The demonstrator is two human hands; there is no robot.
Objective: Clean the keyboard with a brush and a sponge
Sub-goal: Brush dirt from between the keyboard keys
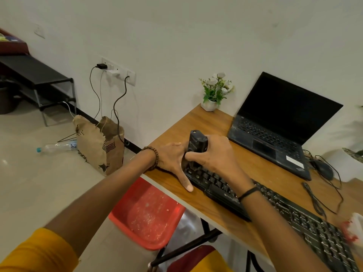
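1. At the nine o'clock end of the brown wooden surface (pixel 196 122), a long black keyboard (pixel 294 216) lies slantwise.
2. Right hand (pixel 214 154) grasps a black block-shaped tool (pixel 197 142), upright on the keyboard's end keys. Brush or sponge: cannot tell.
3. Left hand (pixel 170 158) is released, fingers straight and spread, pressed flat at the tool's nine o'clock, thumb on the surface by the keyboard's corner.
4. Open black laptop (pixel 275 122) sits at two o'clock of the hands, white-flowered potted plant (pixel 214 93) at twelve.
5. Red plastic stool (pixel 149 213) stands below, at six o'clock.

Bare desk (pixel 253 163) strip between keyboard (pixel 294 218) and laptop (pixel 275 122); mouse (pixel 324 168) and cables (pixel 314 199) at its right end
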